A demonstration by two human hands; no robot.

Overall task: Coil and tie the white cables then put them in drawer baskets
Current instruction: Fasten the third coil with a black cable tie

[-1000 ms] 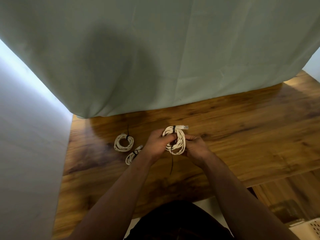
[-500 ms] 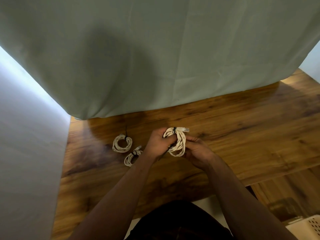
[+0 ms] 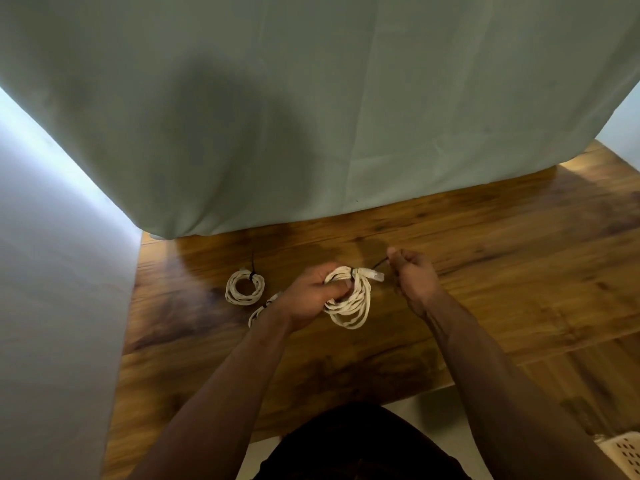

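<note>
Toward table's (image 3: pixel 485 271) far edge: gripping coiled white cable (image 3: pixel 349 308) with left hand (image 3: pixel 311 292), pinching black tie tail (image 3: pixel 380 261) with right hand (image 3: pixel 412 275), newly pulled rightward; probably cinched, basket (image 3: pixel 623 452) next.

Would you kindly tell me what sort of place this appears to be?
Probably a makeshift indoor workspace, perhaps in a home: a wooden table, a pale green cloth hung behind it, and a white perforated basket at lower right.

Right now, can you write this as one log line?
left hand: grips white coil | right hand: pinches black tie | table: tied coil, second tied coil
</note>
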